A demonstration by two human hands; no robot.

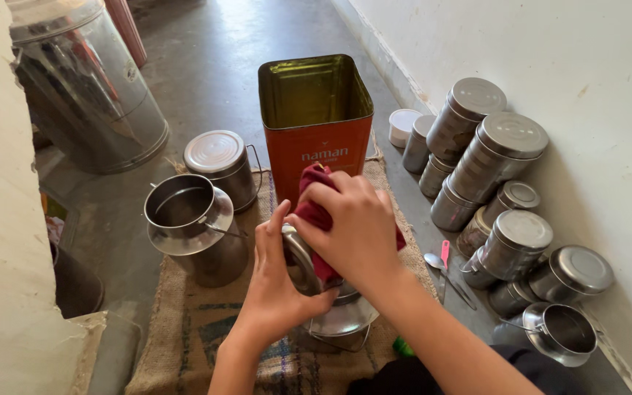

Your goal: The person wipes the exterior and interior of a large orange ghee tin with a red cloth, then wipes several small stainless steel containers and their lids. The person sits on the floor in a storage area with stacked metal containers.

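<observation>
Two hands (316, 249), upright steel can (338, 314)

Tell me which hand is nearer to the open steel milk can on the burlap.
Left. The left hand holds the steel lid just right of the open milk can; the right hand, pressing the red cloth, sits farther right.

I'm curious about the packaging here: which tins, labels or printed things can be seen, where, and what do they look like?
Square tin: open-topped, orange sides with pale lettering, golden inside; stands on the mat beyond the hands.
Burlap sack mat: brown, faded blue and green print; lies on the floor under the vessels.
Steel canisters: unlabelled, against the right wall.
</observation>
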